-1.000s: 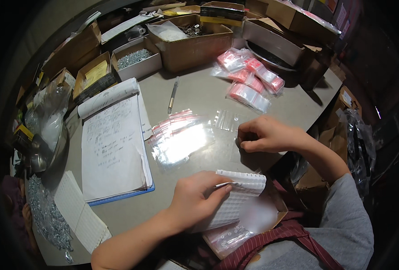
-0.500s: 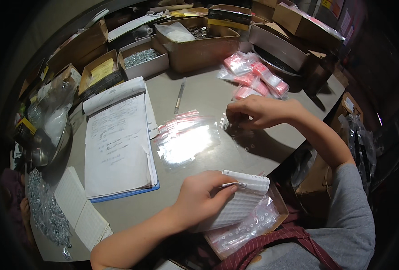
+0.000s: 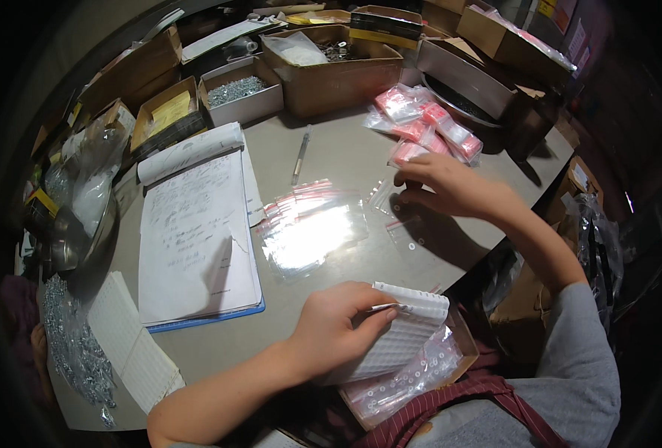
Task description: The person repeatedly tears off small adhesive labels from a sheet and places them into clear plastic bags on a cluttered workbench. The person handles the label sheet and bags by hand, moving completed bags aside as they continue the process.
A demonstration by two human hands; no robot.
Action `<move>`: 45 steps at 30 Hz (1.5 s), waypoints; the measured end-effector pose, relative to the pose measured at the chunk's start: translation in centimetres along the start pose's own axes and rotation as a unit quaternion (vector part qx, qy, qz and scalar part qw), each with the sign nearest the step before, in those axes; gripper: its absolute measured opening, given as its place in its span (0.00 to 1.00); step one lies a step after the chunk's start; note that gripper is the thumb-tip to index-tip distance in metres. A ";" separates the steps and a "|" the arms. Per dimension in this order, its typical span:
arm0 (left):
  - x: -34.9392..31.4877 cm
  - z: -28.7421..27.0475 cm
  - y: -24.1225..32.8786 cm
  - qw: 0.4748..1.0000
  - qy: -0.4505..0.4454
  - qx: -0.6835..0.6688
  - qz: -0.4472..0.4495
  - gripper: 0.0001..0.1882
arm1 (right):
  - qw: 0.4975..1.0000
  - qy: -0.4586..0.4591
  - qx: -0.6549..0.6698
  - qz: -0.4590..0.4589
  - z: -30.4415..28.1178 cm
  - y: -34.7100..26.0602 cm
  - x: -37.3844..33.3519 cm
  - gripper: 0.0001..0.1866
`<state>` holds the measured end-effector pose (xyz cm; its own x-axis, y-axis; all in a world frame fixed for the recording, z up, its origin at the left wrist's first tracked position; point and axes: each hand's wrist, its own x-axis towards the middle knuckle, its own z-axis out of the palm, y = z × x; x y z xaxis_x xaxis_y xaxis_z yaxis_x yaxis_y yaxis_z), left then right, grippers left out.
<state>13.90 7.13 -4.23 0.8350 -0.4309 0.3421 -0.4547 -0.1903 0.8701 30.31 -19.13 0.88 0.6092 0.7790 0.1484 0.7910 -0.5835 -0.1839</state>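
My left hand (image 3: 342, 328) pinches a curled sheet of small white labels (image 3: 413, 300), thumb over its folded edge. Under the sheet, a cardboard box (image 3: 461, 340) near my body contains clear bags of white washers (image 3: 413, 381). My right hand (image 3: 450, 187) hovers over the right of the table, fingers apart, with nothing seen in it. Beside its fingertips lies a small clear zip bag (image 3: 379, 196) with small pale marks or pieces on it. Below that is another clear bag (image 3: 405, 235) with a white ring in it. Clear red-edged zip bags (image 3: 308, 231) lie overlapped at the table's middle.
Pink-and-clear bag packs (image 3: 428, 123) lie beyond my right hand. A clipboard with papers (image 3: 196, 239), a pen (image 3: 301, 155) and a label sheet (image 3: 133, 340) lie leftward. Bagged metal parts (image 3: 81, 355) rest at far left. Boxes of hardware (image 3: 338, 82) line the back.
My right hand has opened out of its pinch and shifted slightly right, uncovering the small bags on the table. My left hand stays on the label sheet.
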 end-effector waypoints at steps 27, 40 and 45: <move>-0.4 0.1 0.9 0.990 -0.122 -0.038 0.055 0.08 | 0.956 0.037 0.262 -0.126 1.7 -8.2 -13.3 0.17; -0.2 0.2 1.1 0.998 -0.051 0.031 0.027 0.07 | 0.966 0.046 0.255 -0.002 2.5 -10.7 -10.8 0.10; -0.6 -0.1 1.1 1.000 -0.020 0.017 -0.017 0.08 | 0.984 0.109 0.138 -0.019 3.1 -11.1 -10.7 0.12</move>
<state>12.94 7.23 -3.46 0.8380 -0.4578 0.2971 -0.4368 -0.2361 0.8680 14.87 -20.28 -1.71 0.6010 0.7139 0.3595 0.7862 -0.4468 -0.4270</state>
